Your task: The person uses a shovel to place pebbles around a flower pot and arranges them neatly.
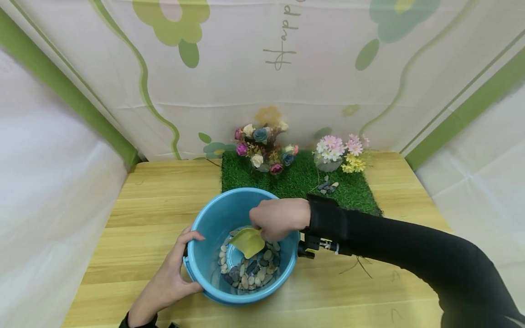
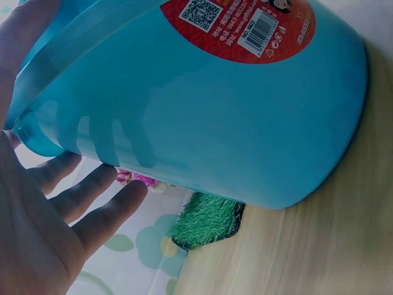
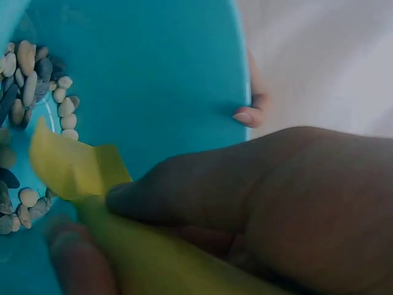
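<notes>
A light-blue bucket (image 1: 205,278) stands on the wooden table, with grey, white and tan pebbles (image 1: 250,273) spread over its bottom. My left hand (image 1: 174,273) grips the bucket's rim at its left side, one finger hooked over the edge. In the left wrist view, other fingers (image 2: 101,224) of that hand are spread beside the outer wall. My right hand (image 1: 279,218) reaches inside the bucket and holds a small yellow shovel (image 1: 248,243) by its handle. In the right wrist view, the shovel's blade (image 3: 73,163) hangs over the pebbles, with the thumb along the handle.
Behind the bucket lies a green turf mat (image 1: 303,182). On it stand a bunch of roses (image 1: 262,148), pink and yellow daisies (image 1: 342,152) and a few loose stones (image 1: 328,186). A printed curtain (image 1: 246,82) hangs along the table's back edge.
</notes>
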`<state>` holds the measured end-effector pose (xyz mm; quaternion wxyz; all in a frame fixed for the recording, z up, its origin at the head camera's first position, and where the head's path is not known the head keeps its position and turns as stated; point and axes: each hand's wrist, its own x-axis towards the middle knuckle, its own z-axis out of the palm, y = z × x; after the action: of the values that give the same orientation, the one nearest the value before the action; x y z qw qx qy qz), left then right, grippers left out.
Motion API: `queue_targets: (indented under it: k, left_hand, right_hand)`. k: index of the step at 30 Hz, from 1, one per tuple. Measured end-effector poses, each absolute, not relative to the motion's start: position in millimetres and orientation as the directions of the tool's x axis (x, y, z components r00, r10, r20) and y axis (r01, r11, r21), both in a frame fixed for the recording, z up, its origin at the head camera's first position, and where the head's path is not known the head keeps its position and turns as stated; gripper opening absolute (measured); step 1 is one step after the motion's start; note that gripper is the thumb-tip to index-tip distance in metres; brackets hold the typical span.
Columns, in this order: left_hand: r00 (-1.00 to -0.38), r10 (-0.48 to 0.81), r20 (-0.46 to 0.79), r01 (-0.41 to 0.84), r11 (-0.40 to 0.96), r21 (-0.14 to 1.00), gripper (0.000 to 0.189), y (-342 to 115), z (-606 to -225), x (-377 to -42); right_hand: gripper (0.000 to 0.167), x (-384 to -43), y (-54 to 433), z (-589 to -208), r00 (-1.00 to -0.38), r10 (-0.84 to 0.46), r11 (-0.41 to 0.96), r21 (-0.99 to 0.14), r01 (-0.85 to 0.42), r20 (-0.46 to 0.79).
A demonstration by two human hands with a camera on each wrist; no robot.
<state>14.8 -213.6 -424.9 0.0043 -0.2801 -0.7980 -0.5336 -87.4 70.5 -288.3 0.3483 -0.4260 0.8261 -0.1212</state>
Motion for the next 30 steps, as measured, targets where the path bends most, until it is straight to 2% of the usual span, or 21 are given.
queue_targets:
  k: [8, 13, 17, 22, 25, 30]
  left_hand:
    - [-0.844, 0.439, 0.309, 0.452, 0.269, 0.851, 0.087, -213.7, -425.6, 15.4]
    - [-0.842, 0.441, 0.310, 0.456, 0.277, 0.846, 0.088, -213.5, -425.0, 14.7]
    - [-0.839, 0.441, 0.318, 0.467, 0.284, 0.838, 0.087, -213.7, -424.7, 13.6]
    - [-0.838, 0.443, 0.318, 0.467, 0.280, 0.839, 0.087, -213.7, -424.9, 13.0]
    - [-0.840, 0.442, 0.314, 0.463, 0.284, 0.840, 0.087, -213.7, -424.9, 13.2]
    - [-0.843, 0.440, 0.311, 0.460, 0.286, 0.841, 0.088, -214.4, -425.0, 13.6]
  right_hand:
    - [0.037, -90.8, 55.0, -293.6, -0.407, -0.733, 0.653, -0.395, -0.646, -0.545]
    - [0.042, -93.6, 49.2, -301.1, -0.400, -0.715, 0.662, -0.371, -0.651, -0.574]
    - [0.048, -95.6, 45.7, -307.7, -0.366, -0.700, 0.659, -0.358, -0.661, -0.613]
    - [0.052, -102.1, 47.4, -311.9, -0.296, -0.711, 0.640, -0.414, -0.647, -0.638]
    - [0.049, -107.5, 48.3, -314.2, -0.266, -0.699, 0.655, -0.445, -0.611, -0.664]
    - [0.035, -114.0, 45.4, -317.8, -0.259, -0.662, 0.693, -0.442, -0.569, -0.704]
